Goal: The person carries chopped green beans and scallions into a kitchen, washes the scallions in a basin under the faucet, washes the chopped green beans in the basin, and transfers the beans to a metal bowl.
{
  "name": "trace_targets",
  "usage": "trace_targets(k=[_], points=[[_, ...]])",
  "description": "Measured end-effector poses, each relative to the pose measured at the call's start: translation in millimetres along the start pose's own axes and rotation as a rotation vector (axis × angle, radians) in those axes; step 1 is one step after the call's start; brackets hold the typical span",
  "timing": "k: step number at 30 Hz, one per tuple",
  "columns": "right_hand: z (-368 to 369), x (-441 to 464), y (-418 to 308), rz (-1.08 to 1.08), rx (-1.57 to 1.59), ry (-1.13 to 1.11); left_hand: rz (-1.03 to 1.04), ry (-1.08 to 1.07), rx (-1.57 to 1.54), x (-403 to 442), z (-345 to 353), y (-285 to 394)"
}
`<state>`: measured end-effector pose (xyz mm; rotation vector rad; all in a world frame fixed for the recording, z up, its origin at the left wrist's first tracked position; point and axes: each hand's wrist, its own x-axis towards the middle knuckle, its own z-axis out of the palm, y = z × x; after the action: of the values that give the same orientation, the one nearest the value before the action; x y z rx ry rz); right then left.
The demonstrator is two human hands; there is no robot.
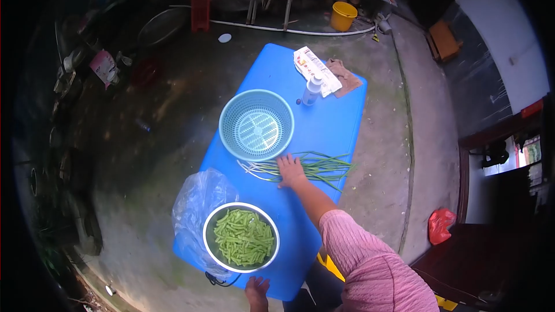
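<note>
I see the right hand [289,171] spread over scallions [324,169] on the blue counter [332,124]; left hand [256,292] near its edge, grip unclear. Beans [243,238] lie cut in a bowl [208,241] (scallions uncut).

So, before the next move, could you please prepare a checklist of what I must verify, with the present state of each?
1. Right hand on the green onions: ok.
2. Green onions wholly on the table: not ok, some tips overhang.
3. Colander upright: ok.
4. Bean bowl upright: ok.
5. Plastic bag wholly on the table: not ok, part overhangs.
6. Left hand touching the table: cannot tell.
</note>
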<state>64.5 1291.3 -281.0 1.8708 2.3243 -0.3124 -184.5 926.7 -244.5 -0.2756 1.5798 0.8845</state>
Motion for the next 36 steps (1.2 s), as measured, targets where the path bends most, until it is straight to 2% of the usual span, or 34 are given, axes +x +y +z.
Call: trace_targets(k=[1, 4, 7, 10, 11, 14, 16, 17, 19, 21, 23, 25, 26, 29, 31, 36], points=[[7.0, 0.3, 4.2, 0.016, -0.055, 0.058, -0.011, -0.029, -0.025, 8.1, -1.2, -1.7], [26.2, -7.7, 5.0, -0.049, 0.007, -0.078, -0.03, -0.083, -0.162, 25.5, -5.3, -4.5], [39.7, -51.3, 10.0, -0.204, -0.022, -0.072, -0.06, -0.194, -0.174, 44.7, -10.3, -3.3], [14.7, -88.7, 17.5, -0.004, 0.297, -0.115, -0.117, -0.33, -0.317, 59.8, -19.8, -1.5], [12.3, -99.6, 22.3, 0.059, 0.393, -0.008, -0.145, -0.389, -0.385, 67.8, -26.1, -4.1], [-4.3, -117.9, 33.3, 0.313, 0.737, 0.278, -0.209, -0.305, -0.414, 73.2, -22.2, 0.4], [-27.8, -111.4, 37.3, 0.565, 1.059, 0.419, -0.213, -0.157, -0.48, 57.0, 5.3, 15.3], [-32.4, -99.6, 39.7, 0.59, 1.143, 0.559, -0.212, -0.086, -0.511, 52.1, 15.6, 19.8], [-44.1, -63.3, 43.2, 0.747, 1.46, 0.631, -0.224, -0.022, -0.511, 54.8, 20.8, 17.3], [-14.5, -14.2, 51.8, 0.724, 1.668, 0.819, -0.264, -0.05, -0.485, 69.1, 18.1, 11.3], [-5.2, 24.4, 43.1, 0.785, 1.874, 0.801, -0.33, -0.151, -0.435, 99.9, -14.9, -10.2], [-10.5, 50.7, 24.9, 0.849, 2.02, 0.739, -0.357, -0.128, -0.357, 97.0, -13.0, -4.8], [-13.2, 58.7, 16.3, 0.891, 2.006, 0.65, -0.368, -0.114, -0.319, 93.3, -12.2, -0.2], [-16.6, 70.7, 8.4, 1.013, 1.944, 0.421, -0.344, -0.261, -0.315, 90.8, -13.3, 4.0], [-28.4, 68.8, 3.0, 1.11, 1.89, 0.315, -0.258, -0.168, -0.297, 70.4, 16.5, 20.0], [-7.6, 18.4, 21.3, 0.985, 1.816, 0.232, -0.169, -0.144, -0.314, 66.0, 14.5, 12.0]])
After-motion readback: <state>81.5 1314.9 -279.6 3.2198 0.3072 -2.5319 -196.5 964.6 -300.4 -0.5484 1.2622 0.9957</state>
